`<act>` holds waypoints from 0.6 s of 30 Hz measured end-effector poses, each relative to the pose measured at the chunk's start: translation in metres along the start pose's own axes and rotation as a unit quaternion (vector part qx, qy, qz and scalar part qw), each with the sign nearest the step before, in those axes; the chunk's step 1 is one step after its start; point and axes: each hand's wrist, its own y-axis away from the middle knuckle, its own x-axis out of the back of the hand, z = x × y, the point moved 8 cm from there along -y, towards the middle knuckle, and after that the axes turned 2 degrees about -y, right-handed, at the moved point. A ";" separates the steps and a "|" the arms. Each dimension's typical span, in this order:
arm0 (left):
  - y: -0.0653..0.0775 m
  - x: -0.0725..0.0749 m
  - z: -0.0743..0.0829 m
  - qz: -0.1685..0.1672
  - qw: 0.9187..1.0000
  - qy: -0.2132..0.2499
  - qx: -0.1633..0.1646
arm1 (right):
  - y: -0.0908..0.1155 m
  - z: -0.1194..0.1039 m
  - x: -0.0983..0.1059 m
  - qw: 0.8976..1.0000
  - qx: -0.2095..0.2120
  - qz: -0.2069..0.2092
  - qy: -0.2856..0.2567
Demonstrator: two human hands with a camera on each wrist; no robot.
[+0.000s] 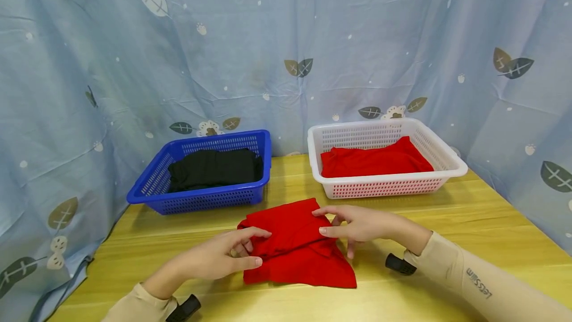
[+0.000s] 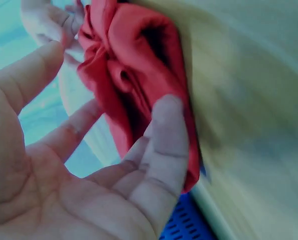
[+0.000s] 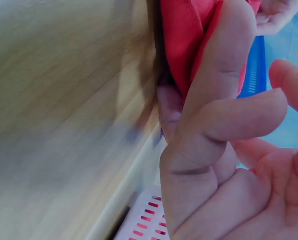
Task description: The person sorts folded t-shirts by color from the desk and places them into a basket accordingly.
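Note:
A red garment (image 1: pixel 295 242), loosely folded with its upper part doubled over, lies on the wooden table between both hands. At its left side is my left hand (image 1: pixel 219 257), thumb and index finger spread apart; in the left wrist view its fingertips (image 2: pixel 167 107) overlap the thick folded edge. From the right reaches my right hand (image 1: pixel 362 225), index fingertip and thumb over the garment's right edge. The right wrist view shows that hand's fingers (image 3: pixel 221 65) beside the red cloth (image 3: pixel 181 45), thumb apart from them. Neither hand visibly pinches the cloth.
Behind to the left, a blue plastic basket (image 1: pixel 210 196) holds black folded cloth (image 1: pixel 214 168). A white basket (image 1: pixel 389 183) at the back right contains another red garment (image 1: pixel 375 160). A blue leaf-print curtain (image 1: pixel 286 29) hangs behind the wooden table (image 1: pixel 482 227).

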 end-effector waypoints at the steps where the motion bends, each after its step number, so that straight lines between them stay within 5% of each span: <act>1: 0.001 0.001 -0.001 0.003 1.000 0.004 0.002 | 0.001 0.000 0.000 1.000 0.001 -0.002 -0.001; 9: 0.004 0.008 -0.017 0.019 0.996 0.078 0.048 | 0.001 -0.002 -0.001 1.000 0.002 -0.024 -0.020; 18: -0.013 0.005 -0.030 0.009 0.974 0.213 0.082 | -0.016 0.007 -0.007 0.997 -0.008 -0.041 -0.067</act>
